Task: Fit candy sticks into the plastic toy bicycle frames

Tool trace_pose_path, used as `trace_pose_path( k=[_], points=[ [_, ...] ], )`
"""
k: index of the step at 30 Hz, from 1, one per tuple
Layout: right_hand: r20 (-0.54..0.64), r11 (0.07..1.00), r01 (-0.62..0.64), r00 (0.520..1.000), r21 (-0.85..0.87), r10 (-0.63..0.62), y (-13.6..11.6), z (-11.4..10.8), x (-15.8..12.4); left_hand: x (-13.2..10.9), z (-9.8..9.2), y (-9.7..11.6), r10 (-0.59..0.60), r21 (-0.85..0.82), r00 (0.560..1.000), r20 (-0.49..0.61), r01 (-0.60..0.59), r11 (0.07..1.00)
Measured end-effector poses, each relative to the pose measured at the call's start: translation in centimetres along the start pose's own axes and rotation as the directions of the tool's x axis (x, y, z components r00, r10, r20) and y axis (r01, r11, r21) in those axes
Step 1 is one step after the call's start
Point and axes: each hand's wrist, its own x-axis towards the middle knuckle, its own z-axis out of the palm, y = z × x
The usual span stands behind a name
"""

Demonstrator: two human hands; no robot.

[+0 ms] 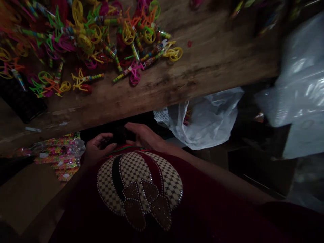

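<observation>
At the front of my body, just below the table edge, my left hand (99,145) has its thumb and index finger apart and curved towards a dark object (119,133). It is too dark to tell whether they touch it. My right hand (145,135) curls against the object's other side; what it is does not show in the shadow. On the wooden table (207,57) above my hands lies a heap of small bright plastic toy bicycles (128,33) with candy-filled tubes. One pink toy bicycle (136,72) lies near the heap's front.
A white plastic bag (210,125) hangs open below the table edge, with some coloured pieces inside. Packed bags of colourful items (63,157) stand at the left by a cardboard box (30,192). A black object (22,98) lies on the table's left; clear plastic sheeting (301,77) hangs right.
</observation>
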Motion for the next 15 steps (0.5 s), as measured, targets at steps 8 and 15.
trace_pose_path(
  k=[8, 15],
  points=[
    [0.295, 0.989, -0.101, 0.953, 0.109, 0.065, -0.4, -2.0, 0.6, -0.4, 0.0, 1.3, 0.104, 0.035, 0.995, -0.006, -0.104, 0.994],
    [0.455, 0.993, -0.116, 0.886, 0.031, 0.089, -1.4, -4.1, -0.1, -0.1, -0.1, 0.9, -0.014, -0.052, 1.0, 0.012, 0.015, 0.999]
  ],
)
